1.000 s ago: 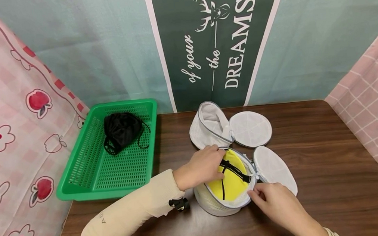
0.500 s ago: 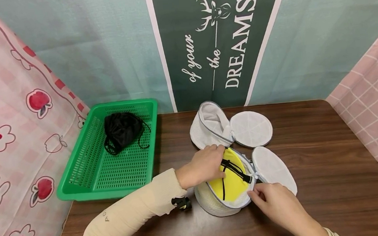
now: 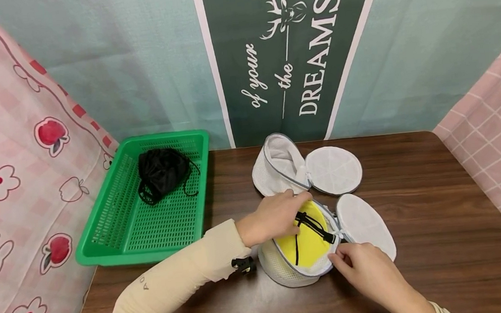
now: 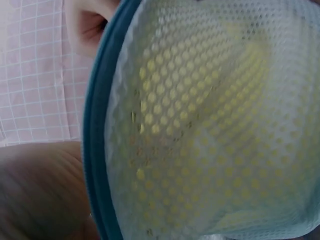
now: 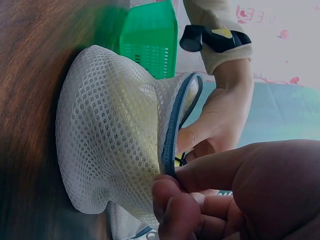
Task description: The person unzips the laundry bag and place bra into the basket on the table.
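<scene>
A white mesh laundry bag with a grey-blue rim stands at the front of the table, its round lid folded out to the right. Yellow fabric with black cords lies inside. My right hand pinches the bag's near right rim between thumb and fingers, plain in the right wrist view. Over the far left rim lies my left hand, thumb above the yellow fabric; its other fingertips are hidden, so a grip cannot be made out. The mesh wall fills most of the left wrist view.
A second white mesh bag leans open behind, its round lid to its right. On the left, a green basket holds a black drawstring pouch. Curtains enclose the wooden table at the back and sides.
My left hand has shifted slightly to the right along the far rim, its index finger reaching further over. The right hand has stayed at the rim.
</scene>
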{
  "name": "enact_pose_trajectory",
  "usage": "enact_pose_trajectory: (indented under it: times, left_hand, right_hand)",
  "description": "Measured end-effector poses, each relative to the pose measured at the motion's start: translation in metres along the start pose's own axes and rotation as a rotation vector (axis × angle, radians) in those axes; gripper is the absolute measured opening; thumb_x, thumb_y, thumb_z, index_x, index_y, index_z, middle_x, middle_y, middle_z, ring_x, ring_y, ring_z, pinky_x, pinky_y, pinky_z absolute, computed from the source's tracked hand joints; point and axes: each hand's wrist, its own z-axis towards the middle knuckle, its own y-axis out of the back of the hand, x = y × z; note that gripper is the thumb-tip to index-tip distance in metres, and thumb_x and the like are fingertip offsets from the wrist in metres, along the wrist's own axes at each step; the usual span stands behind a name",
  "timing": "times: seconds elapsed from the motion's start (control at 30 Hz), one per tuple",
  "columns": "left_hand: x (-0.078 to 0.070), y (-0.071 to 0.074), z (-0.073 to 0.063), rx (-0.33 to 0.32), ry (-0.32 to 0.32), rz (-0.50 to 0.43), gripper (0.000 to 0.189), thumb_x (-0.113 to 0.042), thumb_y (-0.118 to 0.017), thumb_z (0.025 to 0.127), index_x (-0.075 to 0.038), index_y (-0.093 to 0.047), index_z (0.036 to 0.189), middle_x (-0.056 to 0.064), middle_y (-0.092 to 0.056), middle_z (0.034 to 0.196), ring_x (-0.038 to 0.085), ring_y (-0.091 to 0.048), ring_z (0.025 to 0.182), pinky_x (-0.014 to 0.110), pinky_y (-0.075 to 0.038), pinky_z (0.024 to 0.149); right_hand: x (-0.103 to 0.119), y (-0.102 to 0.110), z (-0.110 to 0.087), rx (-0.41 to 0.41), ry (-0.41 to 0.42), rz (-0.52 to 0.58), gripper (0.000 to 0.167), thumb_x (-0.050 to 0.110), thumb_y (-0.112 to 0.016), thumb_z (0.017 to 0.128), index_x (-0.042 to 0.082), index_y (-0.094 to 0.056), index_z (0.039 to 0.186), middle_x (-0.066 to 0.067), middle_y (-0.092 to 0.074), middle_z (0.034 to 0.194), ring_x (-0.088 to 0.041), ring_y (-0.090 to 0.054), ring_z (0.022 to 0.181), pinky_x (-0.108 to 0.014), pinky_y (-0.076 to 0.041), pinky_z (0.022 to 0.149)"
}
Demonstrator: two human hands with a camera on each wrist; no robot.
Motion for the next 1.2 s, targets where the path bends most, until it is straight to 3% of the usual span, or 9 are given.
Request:
enact_pose_trajectory:
  times: [0.3,0.53,0.8,1.2]
  left_hand:
    - [-0.0057,0.0013,0.0064,0.048,-0.034,0.057,0.062,-0.028,-0.081,0.089,-0.025,-0.049,0.142,0.005,-0.061,0.117,0.018,-0.064,0.089,0.029,-0.053,0.064]
    - [-0.0054,-0.0001,0.0051,0.021,-0.036,0.045,0.055,-0.029,-0.082,0.088,-0.023,-0.051,0.133,0.004,-0.061,0.112,0.018,-0.065,0.092,0.030,-0.054,0.064]
    - [-0.0042,0.0022,0.0068,-0.041,-0.067,0.098,0.030,-0.033,-0.082,0.087,-0.021,-0.063,0.105,0.000,-0.057,0.100,0.015,-0.061,0.086,0.028,-0.050,0.061]
    - [-0.0009,0.0030,0.0089,-0.063,-0.146,0.090,0.021,-0.033,-0.076,0.091,-0.018,-0.062,0.093,-0.004,-0.050,0.092,0.008,-0.053,0.082,0.022,-0.046,0.066]
  right_hand:
    - [0.0001,0.0006,-0.0004,0.011,-0.004,0.000,0.047,0.022,-0.077,0.090,0.027,-0.042,0.059,0.018,-0.031,0.052,0.000,-0.031,0.048,-0.023,-0.028,0.047]
    - [-0.0003,0.0008,-0.0004,0.002,0.002,0.000,0.047,0.023,-0.077,0.090,0.027,-0.042,0.059,0.018,-0.030,0.052,0.000,-0.030,0.048,-0.023,-0.028,0.047]
    - [-0.0003,0.0010,-0.0010,-0.012,0.015,-0.005,0.047,0.021,-0.078,0.088,0.028,-0.042,0.059,0.018,-0.031,0.052,0.000,-0.031,0.048,-0.023,-0.029,0.047]
    - [-0.0016,0.0011,-0.0010,0.016,-0.008,-0.016,0.046,0.024,-0.077,0.091,0.027,-0.043,0.059,0.017,-0.032,0.053,-0.002,-0.031,0.049,-0.024,-0.029,0.048]
